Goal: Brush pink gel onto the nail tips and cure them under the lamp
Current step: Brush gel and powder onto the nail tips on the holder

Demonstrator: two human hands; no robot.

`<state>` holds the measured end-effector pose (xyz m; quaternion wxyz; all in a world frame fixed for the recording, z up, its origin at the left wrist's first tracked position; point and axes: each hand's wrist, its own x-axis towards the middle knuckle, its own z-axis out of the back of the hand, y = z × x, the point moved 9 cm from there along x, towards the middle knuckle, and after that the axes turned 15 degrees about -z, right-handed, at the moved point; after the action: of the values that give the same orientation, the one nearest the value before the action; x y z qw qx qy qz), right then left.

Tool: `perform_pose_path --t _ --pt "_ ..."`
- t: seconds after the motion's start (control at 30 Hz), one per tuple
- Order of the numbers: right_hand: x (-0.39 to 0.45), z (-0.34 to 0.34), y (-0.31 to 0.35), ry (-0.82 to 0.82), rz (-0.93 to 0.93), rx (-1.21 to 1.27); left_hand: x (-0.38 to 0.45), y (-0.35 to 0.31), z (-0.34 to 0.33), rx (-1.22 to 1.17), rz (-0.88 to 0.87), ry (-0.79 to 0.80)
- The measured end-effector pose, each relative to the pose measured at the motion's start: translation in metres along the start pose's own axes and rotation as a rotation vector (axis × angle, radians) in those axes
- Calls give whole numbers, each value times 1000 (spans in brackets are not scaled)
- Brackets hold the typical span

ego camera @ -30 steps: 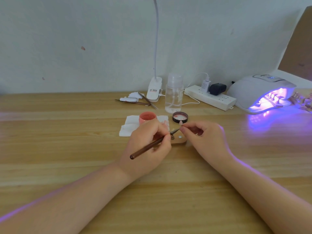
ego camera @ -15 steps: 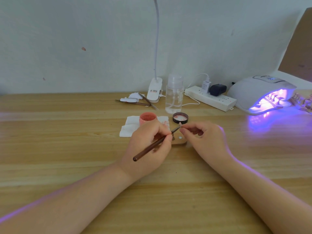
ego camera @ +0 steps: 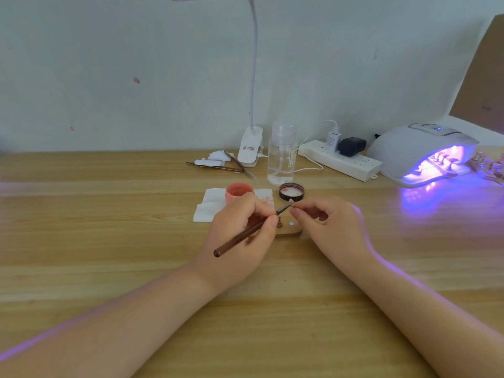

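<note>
Nail tip point(ego camera: 291, 201) pinched in right-hand fingers point(ego camera: 298, 212), left-hand fingers point(ego camera: 268, 218) gripping brush point(ego camera: 245, 234) against it.

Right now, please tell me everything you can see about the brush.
The brush is slim, with a dark reddish-brown handle that looks like wood, a thin darker neck and a small tip. The left hand grips it like a pen near the front, thumb and fingers round the shaft. It lies tilted, its rounded back end pointing down-left over the wrist, its tip up-right at the small nail tip that the right hand pinches. The bristles are too small to judge.
</note>
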<state>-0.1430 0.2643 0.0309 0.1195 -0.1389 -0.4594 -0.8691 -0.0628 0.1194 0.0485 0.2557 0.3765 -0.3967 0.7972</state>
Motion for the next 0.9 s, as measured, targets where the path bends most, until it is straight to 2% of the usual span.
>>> perform_pose_path --t 0.17,0.4,0.6,0.9 --pt "1 0 -1 0 -7 -8 2 -9 6 21 -58 -40" --pt "0 0 2 -6 4 -18 -1 3 3 0 48 -25" --pt "0 0 2 -6 3 -12 2 -7 6 -11 -33 -26" --pt "1 0 -2 4 -37 11 3 4 8 -63 92 -12"
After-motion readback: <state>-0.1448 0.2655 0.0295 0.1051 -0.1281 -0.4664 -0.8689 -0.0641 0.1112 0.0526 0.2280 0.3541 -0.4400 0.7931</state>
